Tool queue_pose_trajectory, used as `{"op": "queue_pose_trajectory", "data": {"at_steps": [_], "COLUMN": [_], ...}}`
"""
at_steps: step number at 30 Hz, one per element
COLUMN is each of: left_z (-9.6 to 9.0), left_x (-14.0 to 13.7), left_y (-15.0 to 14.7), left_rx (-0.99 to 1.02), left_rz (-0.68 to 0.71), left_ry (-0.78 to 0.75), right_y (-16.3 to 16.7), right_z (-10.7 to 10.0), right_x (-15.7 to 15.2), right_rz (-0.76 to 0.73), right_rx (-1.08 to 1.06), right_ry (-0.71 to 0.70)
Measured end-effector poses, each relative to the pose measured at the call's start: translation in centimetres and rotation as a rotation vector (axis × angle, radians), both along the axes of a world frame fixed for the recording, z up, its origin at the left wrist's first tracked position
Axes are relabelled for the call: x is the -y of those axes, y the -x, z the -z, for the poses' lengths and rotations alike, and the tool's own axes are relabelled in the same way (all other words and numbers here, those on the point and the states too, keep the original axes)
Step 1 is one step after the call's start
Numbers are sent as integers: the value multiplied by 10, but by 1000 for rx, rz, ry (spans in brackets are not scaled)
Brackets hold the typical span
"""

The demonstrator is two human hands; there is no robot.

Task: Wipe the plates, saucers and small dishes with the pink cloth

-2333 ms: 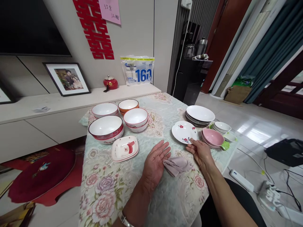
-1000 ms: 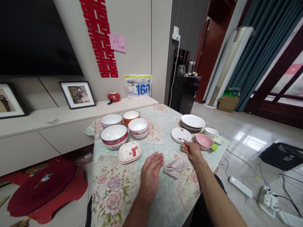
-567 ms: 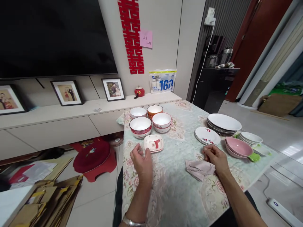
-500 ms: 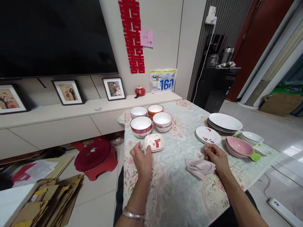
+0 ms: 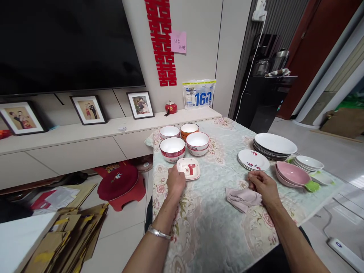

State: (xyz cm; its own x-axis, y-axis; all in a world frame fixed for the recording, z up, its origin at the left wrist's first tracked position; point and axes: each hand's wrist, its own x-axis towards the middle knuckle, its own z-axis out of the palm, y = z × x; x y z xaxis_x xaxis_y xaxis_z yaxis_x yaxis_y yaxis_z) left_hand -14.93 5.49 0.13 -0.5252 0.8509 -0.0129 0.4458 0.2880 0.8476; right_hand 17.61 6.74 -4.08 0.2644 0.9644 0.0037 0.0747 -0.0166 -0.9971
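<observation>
My left hand point(image 5: 175, 182) is at the left edge of a small rectangular white dish point(image 5: 189, 169) with a red picture, one of a low stack on the tablecloth. Its fingers are curled together on that rim; the fingertips are partly hidden. My right hand point(image 5: 263, 185) rests on the table with fingers curled in and nothing visible in them. Beside its wrist lies a crumpled pinkish-grey cloth point(image 5: 243, 199). Just beyond its fingers is a stack of white plates with red flowers point(image 5: 253, 160).
Stacked bowls point(image 5: 172, 147) stand behind the small dish. On the right are large white plates point(image 5: 275, 143), pink bowls with green handles point(image 5: 292, 172) and small white bowls point(image 5: 309, 162). A low cabinet point(image 5: 113, 131) runs along the wall; a red stool point(image 5: 122, 189) stands left.
My left hand has moved forward against the small dish, and its fingers have drawn in from a spread pose. My right hand stays nearly still. The view has shifted slightly.
</observation>
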Motion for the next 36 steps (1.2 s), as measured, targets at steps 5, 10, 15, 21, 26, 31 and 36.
{"op": "queue_pose_trajectory", "data": {"at_steps": [5, 10, 15, 21, 26, 31, 36], "left_z": [-14, -25, -36, -58, -76, -87, -64], "left_x": [7, 11, 11, 12, 12, 21, 40], "left_y": [-4, -13, -18, -17, -15, -10, -29], "left_rx": [-131, -263, -401, -589, -652, -565, -238], "left_rz": [36, 64, 107, 203, 214, 242, 359], "left_ry": [24, 118, 262, 371, 353, 307, 221], "right_y": [1, 3, 2, 0, 0, -1, -2], "right_z": [-2, -3, -2, 0, 1, 2, 5], "right_x": [0, 1, 1, 0, -1, -1, -3], "right_rz": [10, 3, -3, -9, -8, -7, -7], "right_rx": [-16, -34, -41, -27, -25, -40, -59], "right_ry": [-10, -17, -24, -24, -22, -32, -46]}}
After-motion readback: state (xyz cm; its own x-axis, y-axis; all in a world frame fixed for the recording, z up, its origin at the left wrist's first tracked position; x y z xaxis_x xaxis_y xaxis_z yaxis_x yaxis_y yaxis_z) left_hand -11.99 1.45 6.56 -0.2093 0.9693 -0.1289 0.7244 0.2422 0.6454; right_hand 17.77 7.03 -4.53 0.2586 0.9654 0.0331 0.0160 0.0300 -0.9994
